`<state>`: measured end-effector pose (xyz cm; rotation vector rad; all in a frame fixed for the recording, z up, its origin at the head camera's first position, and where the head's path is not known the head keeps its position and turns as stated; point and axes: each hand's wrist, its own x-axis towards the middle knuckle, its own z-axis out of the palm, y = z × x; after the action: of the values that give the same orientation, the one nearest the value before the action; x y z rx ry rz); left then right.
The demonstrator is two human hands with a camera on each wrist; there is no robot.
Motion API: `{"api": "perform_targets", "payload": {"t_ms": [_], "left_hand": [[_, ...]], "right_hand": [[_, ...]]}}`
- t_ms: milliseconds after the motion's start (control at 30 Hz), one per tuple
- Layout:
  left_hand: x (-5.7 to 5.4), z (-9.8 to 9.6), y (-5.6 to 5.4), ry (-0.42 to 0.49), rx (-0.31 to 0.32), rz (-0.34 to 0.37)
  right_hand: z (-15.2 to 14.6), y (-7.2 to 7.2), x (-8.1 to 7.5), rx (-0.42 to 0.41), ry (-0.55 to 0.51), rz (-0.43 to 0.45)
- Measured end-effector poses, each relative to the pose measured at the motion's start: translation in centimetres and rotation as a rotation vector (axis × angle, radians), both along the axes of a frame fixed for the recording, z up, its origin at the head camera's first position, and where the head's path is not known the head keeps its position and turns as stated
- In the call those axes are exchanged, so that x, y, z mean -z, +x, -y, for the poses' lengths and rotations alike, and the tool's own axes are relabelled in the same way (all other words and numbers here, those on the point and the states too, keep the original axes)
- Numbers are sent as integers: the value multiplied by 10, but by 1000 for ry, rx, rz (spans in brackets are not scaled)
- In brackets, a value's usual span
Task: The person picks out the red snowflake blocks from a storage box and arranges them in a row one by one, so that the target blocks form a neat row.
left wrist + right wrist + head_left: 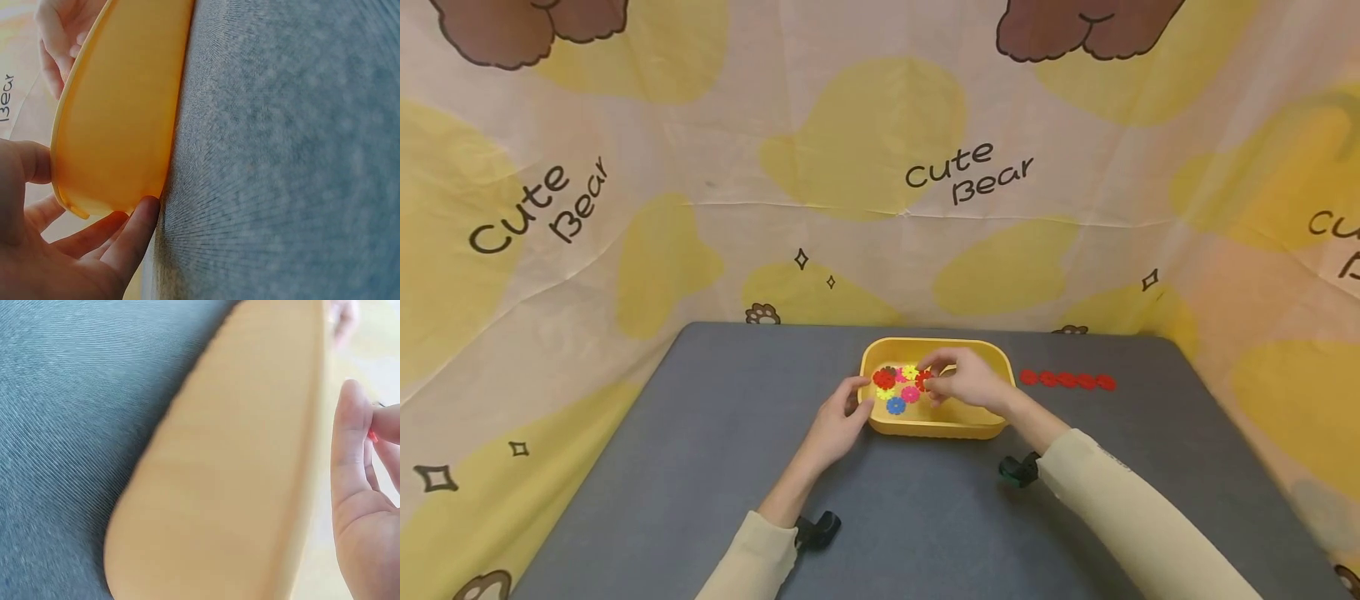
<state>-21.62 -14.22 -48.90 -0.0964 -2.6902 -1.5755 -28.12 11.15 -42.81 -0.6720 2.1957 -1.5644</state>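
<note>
A yellow plastic tub (973,429) stands near the back of the table, with several flower-shaped plastic discs gathered in its left part. Among them are a blue disc (896,406), a pink disc (910,394) and a yellow disc (910,372). My left hand (838,425) holds the tub's left end, thumb at the rim and fingers against the outer wall (119,125). Over the tub, my right hand (967,383) pinches a red disc (922,381) between thumb and fingers. Only a sliver of that red disc (372,435) shows in the right wrist view.
To the right of the tub, several red discs (1067,380) lie in a row on the grey table (910,508). A patterned cloth (865,150) hangs behind and beside the table. Each wrist carries a black camera mount.
</note>
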Motion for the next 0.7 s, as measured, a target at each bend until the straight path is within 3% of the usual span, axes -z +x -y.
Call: {"api": "perform_targets", "payload": {"t_ms": [367, 700], "left_hand": [[-2, 0, 1, 7, 3, 0], [-1, 0, 0, 5, -5, 8]], "right_hand": [[-49, 4, -20, 66, -28, -2], [-96, 4, -22, 132, -14, -16]]}}
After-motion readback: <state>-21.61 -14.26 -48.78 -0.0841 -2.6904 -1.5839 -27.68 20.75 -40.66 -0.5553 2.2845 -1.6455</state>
